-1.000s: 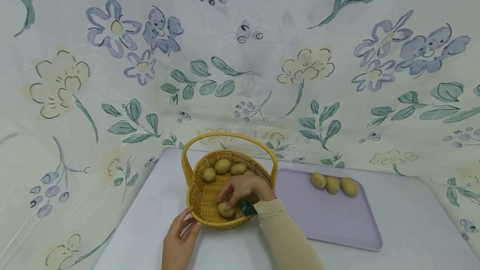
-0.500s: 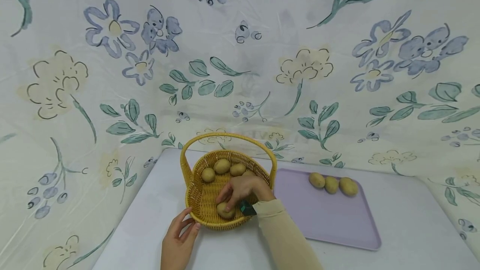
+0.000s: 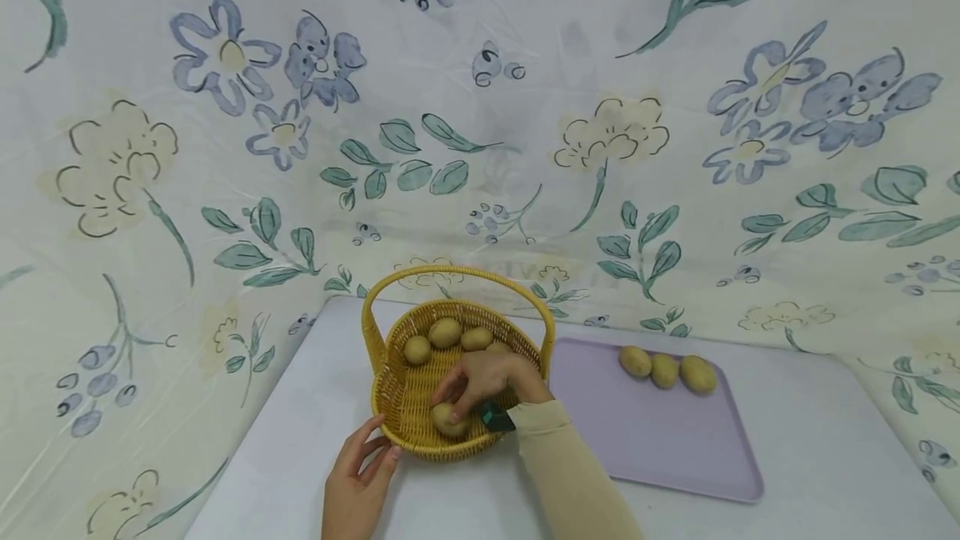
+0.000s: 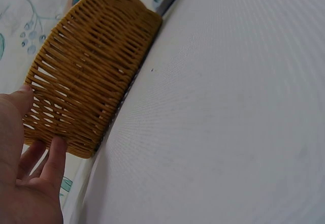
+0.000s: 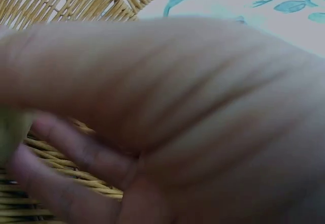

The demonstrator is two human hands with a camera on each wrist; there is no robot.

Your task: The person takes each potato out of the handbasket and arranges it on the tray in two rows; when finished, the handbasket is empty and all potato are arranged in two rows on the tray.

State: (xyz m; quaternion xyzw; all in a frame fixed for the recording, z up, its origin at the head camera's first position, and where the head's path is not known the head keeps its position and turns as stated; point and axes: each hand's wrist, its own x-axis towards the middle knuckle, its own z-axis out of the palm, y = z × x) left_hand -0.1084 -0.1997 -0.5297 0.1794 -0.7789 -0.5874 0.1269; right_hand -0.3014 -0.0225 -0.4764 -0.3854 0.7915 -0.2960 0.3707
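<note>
A yellow wicker basket (image 3: 390, 432) with a tall arched handle stands on the white table. My left hand (image 3: 357, 473) holds its near left corner, thumb and fingertips at the rim and outer wall; the left wrist view shows these fingers (image 4: 57, 155) against the weave. Inside the basket, my right hand (image 3: 487, 377) grips a potato (image 3: 448, 421) near the front wall, thumb on top of it. Only a blurred edge of this potato (image 5: 11, 132) shows in the right wrist view. Several other potatoes (image 3: 446, 332) lie along the basket's back, one partly hidden behind the right hand.
To the right of the basket lies a flat lilac tray (image 3: 667, 448). Three potatoes (image 3: 664, 371) sit in a row near its back edge. Behind the table (image 3: 292, 432) hangs a floral cloth (image 3: 525, 190).
</note>
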